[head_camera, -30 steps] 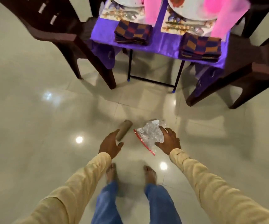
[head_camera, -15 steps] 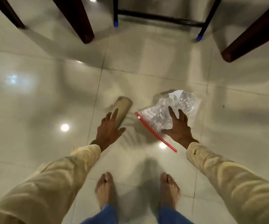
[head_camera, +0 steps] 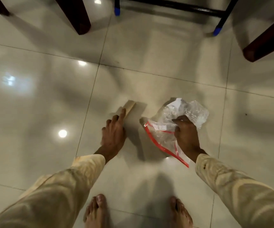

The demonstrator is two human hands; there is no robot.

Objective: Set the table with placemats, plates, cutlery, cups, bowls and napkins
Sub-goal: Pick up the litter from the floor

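Observation:
A beige roll point(head_camera: 130, 105) lies on the glossy tiled floor point(head_camera: 34, 104). My left hand point(head_camera: 114, 134) reaches down onto it, the index finger stretched along its top and the other fingers spread beside it. To the right lies a crumpled clear plastic bag point(head_camera: 193, 111) with a red zip strip. My right hand point(head_camera: 186, 134) has its fingers curled into the middle of the bag and bunches the plastic. The table top and its settings are out of view.
Dark chair legs stand at the top left point(head_camera: 79, 17) and the top right point(head_camera: 264, 45). Between them runs the table's black frame with blue-capped feet point(head_camera: 217, 30). My bare feet point(head_camera: 96, 209) stand at the bottom edge.
My view has dropped from the table to the floor. My left hand came down onto the roll. My right hand went from lying flat on the bag to gripping it.

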